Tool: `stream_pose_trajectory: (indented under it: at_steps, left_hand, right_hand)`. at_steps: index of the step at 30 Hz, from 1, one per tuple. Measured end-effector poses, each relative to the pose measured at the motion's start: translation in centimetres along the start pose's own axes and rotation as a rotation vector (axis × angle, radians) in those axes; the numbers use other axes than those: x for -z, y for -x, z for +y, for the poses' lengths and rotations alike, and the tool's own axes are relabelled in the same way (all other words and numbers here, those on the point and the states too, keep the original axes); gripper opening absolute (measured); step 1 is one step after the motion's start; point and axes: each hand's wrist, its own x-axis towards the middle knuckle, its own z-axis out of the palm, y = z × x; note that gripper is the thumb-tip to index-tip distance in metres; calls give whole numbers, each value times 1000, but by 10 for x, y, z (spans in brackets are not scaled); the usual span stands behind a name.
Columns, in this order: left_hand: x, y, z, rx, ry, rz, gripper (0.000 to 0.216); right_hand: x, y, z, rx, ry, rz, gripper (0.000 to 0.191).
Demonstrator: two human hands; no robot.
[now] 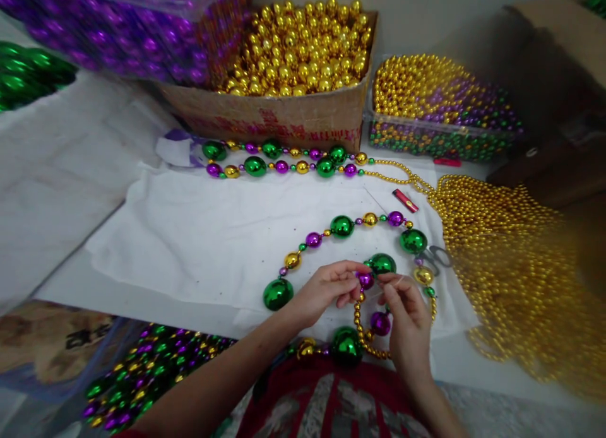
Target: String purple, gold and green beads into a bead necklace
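A bead necklace of green, purple and gold beads (341,226) curves over the white cloth (213,223) in front of me. My left hand (334,290) has its fingers pinched on a purple bead (364,280) of this necklace. Close beside it, my right hand (404,305) is closed, thumb against fingertips, on what looks like a thin pale thread next to a large green bead (382,264). A string of small gold beads (358,318) hangs below the fingers. Partly under the necklace's right side lie dark-handled scissors (439,256).
Another bead necklace (254,166) lies farther back, with a red lighter (405,200) and a needle-like thin rod near it. Gold bead strands (511,267) heap at the right. Behind stand a cardboard box (284,119) of gold beads, a purple-bead tub (142,40) and a mixed-bead tub (440,132).
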Motion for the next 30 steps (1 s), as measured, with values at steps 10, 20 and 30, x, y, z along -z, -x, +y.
stream_pose_trajectory:
  at_steps: [10,20,30]
  left_hand:
    - [-9,5,3,32,-79,-69,33]
    - [-21,11,0,24,-123,-85,27]
    - [-28,3,-5,78,-286,-32,14]
  right_hand:
    - [7,2,-17,122,278,-236,19]
    - [14,-9,-15,-191,202,-295,18]
    - [16,-13,-18,-148,307,-309,15]
